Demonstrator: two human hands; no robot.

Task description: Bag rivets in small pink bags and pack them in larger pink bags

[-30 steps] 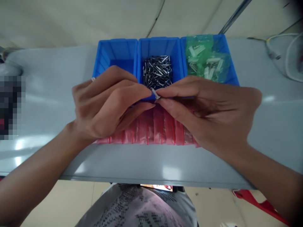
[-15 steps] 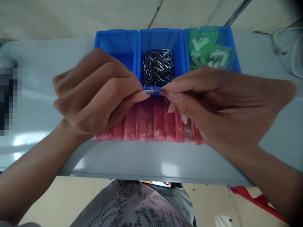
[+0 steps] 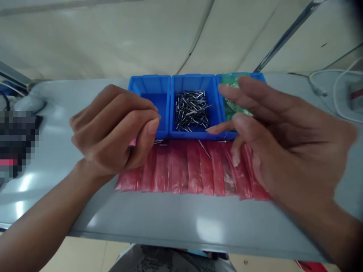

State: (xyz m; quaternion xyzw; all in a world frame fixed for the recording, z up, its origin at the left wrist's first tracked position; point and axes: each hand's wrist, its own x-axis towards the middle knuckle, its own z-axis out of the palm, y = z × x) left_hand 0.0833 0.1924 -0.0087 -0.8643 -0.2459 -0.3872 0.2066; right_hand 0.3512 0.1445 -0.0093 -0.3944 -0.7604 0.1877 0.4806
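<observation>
the right hand [image 3: 278, 143] is hovering open, fingers spread and loose, grasping nothing, above the front right corner of the middle blue bin [image 3: 193, 80] and the green bags [image 3: 230, 107] that are filling the right blue bin [image 3: 256, 75]. its index fingertip [image 3: 212, 130] is reaching left along the middle bin's front rim, just beside the heap of metal pins [image 3: 190, 111], which are lying crisscross and pointing every way. one loose pin [image 3: 204, 149] is lying flat on the row of red zip bags [image 3: 181, 170], just in front of that bin and slightly nearer the person than the index fingertip; its long axis is running diagonally, the far end pointing left toward the bins and the near end pointing right toward the person. the right hand is sitting clearly nearer to this pin than the left. the left hand [image 3: 113, 128] is curling in front of the left blue bin [image 3: 149, 86], thumb pressing against the bent forefinger; whether anything is being pinched there is not showing. a few more stray pins [image 3: 159, 142] are lying by its thumb at the far edge of the bags. everything is resting on a grey table [image 3: 181, 223].
</observation>
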